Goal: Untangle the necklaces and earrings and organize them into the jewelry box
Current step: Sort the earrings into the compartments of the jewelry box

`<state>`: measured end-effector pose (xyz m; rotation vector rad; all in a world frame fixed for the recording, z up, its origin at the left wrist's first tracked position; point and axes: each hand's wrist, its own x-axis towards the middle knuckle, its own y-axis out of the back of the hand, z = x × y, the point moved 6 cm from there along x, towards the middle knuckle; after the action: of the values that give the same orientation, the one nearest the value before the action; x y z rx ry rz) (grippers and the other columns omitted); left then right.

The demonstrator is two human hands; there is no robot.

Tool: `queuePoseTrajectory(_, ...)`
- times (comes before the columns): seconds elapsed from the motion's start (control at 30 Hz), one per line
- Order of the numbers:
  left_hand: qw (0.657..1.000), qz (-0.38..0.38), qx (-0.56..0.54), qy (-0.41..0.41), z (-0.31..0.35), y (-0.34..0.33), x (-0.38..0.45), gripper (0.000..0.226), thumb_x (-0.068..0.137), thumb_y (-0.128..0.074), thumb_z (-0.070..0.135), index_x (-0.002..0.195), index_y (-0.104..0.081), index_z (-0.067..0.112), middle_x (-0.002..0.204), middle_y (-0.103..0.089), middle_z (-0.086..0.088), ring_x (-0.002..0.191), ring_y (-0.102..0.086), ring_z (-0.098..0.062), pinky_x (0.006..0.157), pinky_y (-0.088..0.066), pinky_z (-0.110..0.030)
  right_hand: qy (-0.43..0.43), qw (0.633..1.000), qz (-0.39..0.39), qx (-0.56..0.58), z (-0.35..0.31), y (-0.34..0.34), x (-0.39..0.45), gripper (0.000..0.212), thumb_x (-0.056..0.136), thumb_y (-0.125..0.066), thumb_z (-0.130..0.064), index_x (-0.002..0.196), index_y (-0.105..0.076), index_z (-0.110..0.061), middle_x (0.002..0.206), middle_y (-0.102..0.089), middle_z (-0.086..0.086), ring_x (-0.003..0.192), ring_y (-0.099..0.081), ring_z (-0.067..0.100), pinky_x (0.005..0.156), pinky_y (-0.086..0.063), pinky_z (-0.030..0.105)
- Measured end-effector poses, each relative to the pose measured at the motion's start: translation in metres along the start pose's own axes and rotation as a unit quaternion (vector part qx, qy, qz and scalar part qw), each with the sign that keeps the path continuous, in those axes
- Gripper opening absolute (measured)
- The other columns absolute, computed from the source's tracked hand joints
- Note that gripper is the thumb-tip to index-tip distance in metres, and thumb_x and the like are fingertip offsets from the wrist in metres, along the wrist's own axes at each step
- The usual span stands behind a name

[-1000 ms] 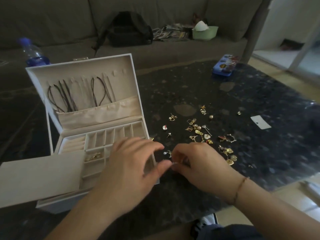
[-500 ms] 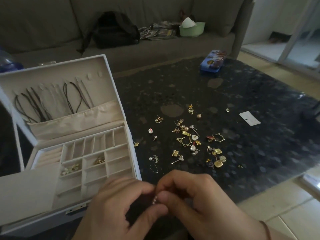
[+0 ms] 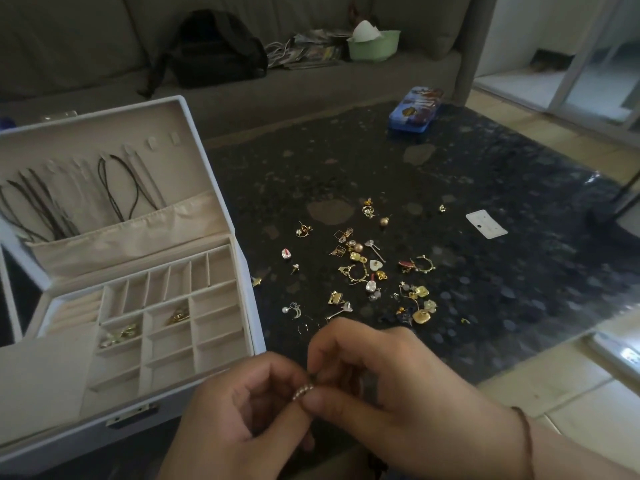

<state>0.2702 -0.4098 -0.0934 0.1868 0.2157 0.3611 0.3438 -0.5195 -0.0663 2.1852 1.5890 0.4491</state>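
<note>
Pinching one small beaded earring (image 3: 303, 390) between left hand (image 3: 242, 415) and right hand (image 3: 391, 393), just in front of the open jewelry box (image 3: 221, 258), over the surface (image 3: 485, 271) edge — risking a slip and a drop to the floor.

Earrings (image 3: 367, 268) right of jewelry box (image 3: 221, 258)

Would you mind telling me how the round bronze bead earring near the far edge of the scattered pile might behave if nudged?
The bronze bead earring looks spherical, so it would probably roll on the glossy table. It seems small and light, likely skidding away from a fingertip. Whether a post would stop it is unclear.
</note>
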Motion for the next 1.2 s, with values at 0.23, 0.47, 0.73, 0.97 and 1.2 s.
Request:
queuePoseTrajectory(0.23,0.993,-0.027,-0.101,0.058,-0.016,-0.018,0.009,0.016,0.072,-0.083,0.023,0.086,-0.077,0.019,0.073,-0.072,-0.022,0.065,-0.072,-0.035,0.056,-0.054,-0.027,0.048,0.987,0.091,-0.122,0.014,0.018,-0.001,0.015,0.087,-0.069,-0.031,0.095,-0.056,-0.033,0.081,-0.061,-0.013,0.073,-0.059,0.004,0.064,-0.051,0.025)
queuePoseTrajectory(0.47,0.990,-0.052,-0.101,0.080,-0.021,-0.023,0.007,0.010,0.074,-0.082,0.029,0.079,-0.078,0.021,0.076,-0.074,-0.019,0.069,-0.074,-0.032,0.060,-0.056,-0.026,0.078,0.971,0.104,-0.200,0.016,0.016,-0.003,0.014,0.087,-0.063,-0.039,0.097,-0.055,-0.035,0.082,-0.057,-0.014,0.073,-0.055,0.003,0.061,-0.051,0.030)
queuePoseTrajectory(0.73,0.957,-0.101,-0.210,0.172,-0.033,-0.033,0.009,0.005,0.076,-0.083,0.016,0.074,-0.079,0.013,0.085,-0.073,-0.025,0.068,-0.074,-0.030,0.054,-0.055,-0.027,0.085,0.974,0.133,-0.161,0.031,0.025,-0.001,0.016,0.086,-0.064,-0.035,0.101,-0.060,-0.034,0.087,-0.061,-0.015,0.079,-0.058,-0.002,0.067,-0.050,0.021)
queuePoseTrajectory(0.97,0.951,-0.136,-0.228,0.161,-0.038,-0.033,0.009,0.018,0.068,-0.073,0.017,0.084,-0.080,0.014,0.088,-0.074,-0.023,0.071,-0.074,-0.029,0.057,-0.056,-0.028,0.097,0.978,0.126,-0.135,0.035,0.027,0.002,0.015,0.086,-0.068,-0.030,0.101,-0.067,-0.032,0.089,-0.064,-0.015,0.086,-0.061,-0.001,0.075,-0.051,0.019)
queuePoseTrajectory(1.2,0.908,-0.122,-0.336,0.220,-0.047,-0.039,0.009,0.031,0.079,-0.078,0.031,0.089,-0.078,0.001,0.106,-0.071,-0.028,0.076,-0.074,-0.037,0.057,-0.061,-0.036,0.005,0.900,0.432,-0.060,0.066,0.106,-0.024,0.006,0.087,-0.071,-0.028,0.088,-0.069,-0.033,0.083,-0.071,-0.008,0.067,-0.064,0.014,0.062,-0.051,0.021)
